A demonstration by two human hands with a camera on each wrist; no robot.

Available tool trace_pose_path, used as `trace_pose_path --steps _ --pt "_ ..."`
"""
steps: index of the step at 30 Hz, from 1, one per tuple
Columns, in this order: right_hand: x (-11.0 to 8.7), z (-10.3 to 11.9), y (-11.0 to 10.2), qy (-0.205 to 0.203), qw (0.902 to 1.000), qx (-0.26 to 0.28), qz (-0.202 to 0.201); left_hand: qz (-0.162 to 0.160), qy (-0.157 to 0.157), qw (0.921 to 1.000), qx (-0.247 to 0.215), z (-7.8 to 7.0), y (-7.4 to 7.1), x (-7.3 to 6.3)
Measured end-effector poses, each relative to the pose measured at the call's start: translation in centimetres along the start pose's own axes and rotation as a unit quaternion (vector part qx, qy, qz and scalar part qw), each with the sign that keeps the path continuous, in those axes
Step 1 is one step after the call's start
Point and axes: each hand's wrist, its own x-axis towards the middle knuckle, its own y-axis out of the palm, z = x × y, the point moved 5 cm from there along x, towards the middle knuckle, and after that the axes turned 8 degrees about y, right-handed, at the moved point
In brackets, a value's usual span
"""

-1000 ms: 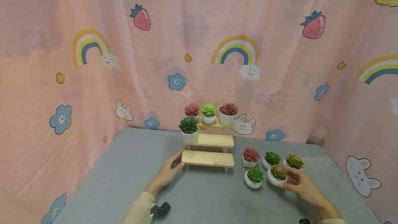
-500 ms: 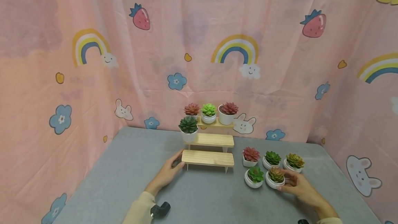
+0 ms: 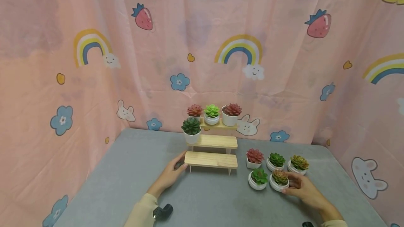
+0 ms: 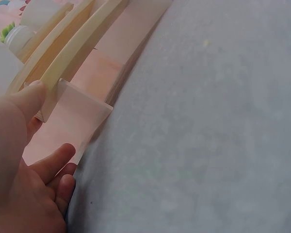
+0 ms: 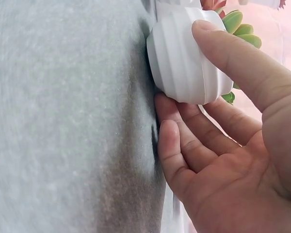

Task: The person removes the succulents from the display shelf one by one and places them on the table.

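Note:
My right hand (image 3: 305,189) holds a small potted succulent (image 3: 279,181) with orange-green leaves, which sits on the grey table. In the right wrist view, the thumb lies along its ribbed white pot (image 5: 184,58) and the other fingers curl at its underside. At the table's middle stands a three-tier wooden display stand (image 3: 210,159). My left hand (image 3: 170,174) grips the left end of its lowest step; in the left wrist view the thumb (image 4: 31,97) presses on the wood beside a clear support panel (image 4: 70,119).
A dark green succulent (image 3: 191,129) stands at the left of the middle step. On the top step are a red one (image 3: 194,110), a bright green one (image 3: 211,113) and another red one in a bigger pot (image 3: 231,117). Several more (image 3: 258,178) cluster around the right hand. Behind hangs a pink curtain (image 3: 202,76).
My right hand has shifted the orange-green succulent slightly left and set it down beside the green one in the front row. The left hand has stayed on the stand.

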Motion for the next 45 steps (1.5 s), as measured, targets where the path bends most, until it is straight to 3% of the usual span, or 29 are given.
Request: trace_pose_path --steps 10,18,30,45 --pt "0.1 0.0 -0.2 0.035 0.9992 -0.017 -0.003 -0.001 -0.002 1.0 -0.001 0.1 0.0 0.1" --pt "0.0 -0.4 -0.4 0.029 0.9988 -0.039 0.0 -0.002 -0.001 1.0 0.002 0.0 0.0 -0.1" --pt "-0.1 -0.3 -0.3 0.006 0.9996 -0.023 0.018 0.001 -0.006 1.0 -0.002 0.1 0.0 0.1" --pt "-1.4 2.0 -1.1 0.073 0.9958 -0.054 0.0 0.002 -0.003 1.0 0.006 0.3 0.0 0.1"
